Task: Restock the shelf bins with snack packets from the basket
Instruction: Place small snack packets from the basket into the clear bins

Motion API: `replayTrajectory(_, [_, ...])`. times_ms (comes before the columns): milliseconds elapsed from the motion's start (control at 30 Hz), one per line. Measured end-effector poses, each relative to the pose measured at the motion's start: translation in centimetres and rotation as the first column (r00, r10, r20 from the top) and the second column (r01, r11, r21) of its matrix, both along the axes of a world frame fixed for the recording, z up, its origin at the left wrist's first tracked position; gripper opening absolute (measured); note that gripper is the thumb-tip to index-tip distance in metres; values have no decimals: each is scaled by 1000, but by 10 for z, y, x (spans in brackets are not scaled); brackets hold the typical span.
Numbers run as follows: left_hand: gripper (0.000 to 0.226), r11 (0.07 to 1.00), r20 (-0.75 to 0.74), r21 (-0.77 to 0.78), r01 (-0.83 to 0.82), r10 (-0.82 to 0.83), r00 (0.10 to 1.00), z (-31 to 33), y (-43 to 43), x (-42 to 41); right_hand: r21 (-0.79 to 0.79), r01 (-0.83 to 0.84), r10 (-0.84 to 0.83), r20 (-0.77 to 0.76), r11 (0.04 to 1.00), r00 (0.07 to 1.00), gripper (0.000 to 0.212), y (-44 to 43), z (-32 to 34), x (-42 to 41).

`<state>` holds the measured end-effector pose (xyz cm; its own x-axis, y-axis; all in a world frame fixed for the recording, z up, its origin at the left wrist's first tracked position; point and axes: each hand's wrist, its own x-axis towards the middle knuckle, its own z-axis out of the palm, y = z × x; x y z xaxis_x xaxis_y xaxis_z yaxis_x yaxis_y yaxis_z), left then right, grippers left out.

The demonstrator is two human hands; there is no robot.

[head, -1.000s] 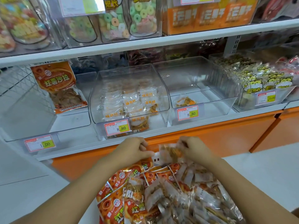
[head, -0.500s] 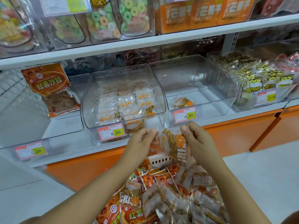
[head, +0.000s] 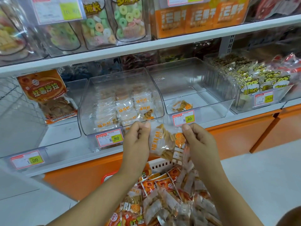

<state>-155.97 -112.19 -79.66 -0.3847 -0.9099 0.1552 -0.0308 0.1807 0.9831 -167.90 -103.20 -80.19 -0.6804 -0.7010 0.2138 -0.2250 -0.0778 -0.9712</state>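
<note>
A clear snack packet (head: 166, 144) with orange lettering and brown crisps hangs between my hands, in front of the shelf edge. My left hand (head: 136, 141) pinches its top left corner; my right hand (head: 198, 141) pinches its top right corner. Below them the white basket (head: 160, 164) is heaped with orange and clear packets. Straight behind the packet stands a clear bin (head: 120, 101) half full of similar white packets. To its right, another clear bin (head: 195, 95) holds a single packet (head: 182, 105).
An orange bag (head: 47, 95) leans in the left bin. At the right, a bin of yellow cat-print packets (head: 263, 82). Price tags (head: 109, 137) hang on the bin fronts. The upper shelf (head: 146, 48) overhangs the bins. Orange cabinet base and white floor below.
Both hands have lifted the packet out of the basket heap up to the level of the bin fronts. The view has shifted closer to the shelf.
</note>
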Motion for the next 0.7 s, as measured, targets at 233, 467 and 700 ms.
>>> replayTrajectory(233, [19, 897, 214, -390, 208, -131, 968, 24, -28, 15, 394, -344, 412, -102, 852, 905, 32, 3, 23, -37])
replayTrajectory(467, [29, 707, 344, -646, 287, -67, 937, 40, -42, 15, 735, -312, 786, -479, 602, 390, 34, -53, 89, -23])
replayTrajectory(700, [34, 813, 456, -548, 195, 95, 885, 44, -81, 33, 635, 2, 575, -700, 772, 423, 37, -84, 131, -45])
